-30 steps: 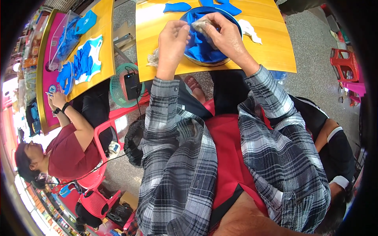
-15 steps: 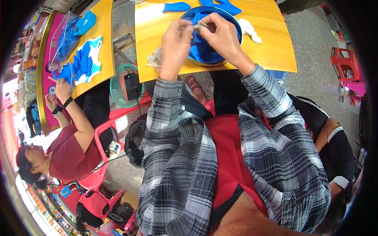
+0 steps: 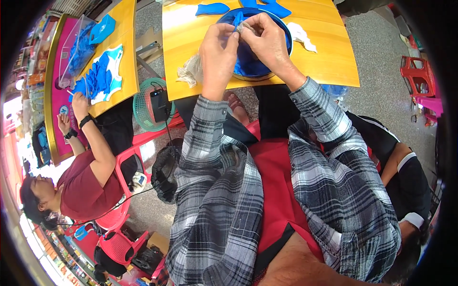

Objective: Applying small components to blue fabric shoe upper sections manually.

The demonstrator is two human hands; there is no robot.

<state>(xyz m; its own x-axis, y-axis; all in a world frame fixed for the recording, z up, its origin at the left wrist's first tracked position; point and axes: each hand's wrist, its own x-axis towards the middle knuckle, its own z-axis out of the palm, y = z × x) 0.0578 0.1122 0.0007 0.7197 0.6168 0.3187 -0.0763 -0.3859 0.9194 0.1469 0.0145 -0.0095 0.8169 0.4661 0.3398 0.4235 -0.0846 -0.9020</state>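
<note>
Over a round dark-rimmed basin [image 3: 289, 46], both my hands meet at the fingertips. A narrow blue cloth piece [image 3: 238, 17] rises from the pinch of my left hand [image 3: 219, 55]. My right hand [image 3: 268, 44] is closed on a small greyish-beige clump [image 3: 243, 26], thin and crumpled like thread or film; its exact kind cannot be made out. The two pieces touch or nearly touch. More blue cloth [image 3: 250, 64] lies in the basin below my hands.
The yellow table [image 3: 329, 57] carries blue pieces [image 3: 212, 9] at the back, a white crumpled piece [image 3: 301, 38] at right and a pale one [image 3: 190, 71] at left. A co-worker [image 3: 90, 183] sits left, at another table with blue cloth [image 3: 98, 76]. A green basket [image 3: 143, 112] stands between.
A blue piece now shows upright between my fingertips, where the greyish clump alone was visible. My left hand has shifted slightly right. The co-worker's hand has moved a little toward their body.
</note>
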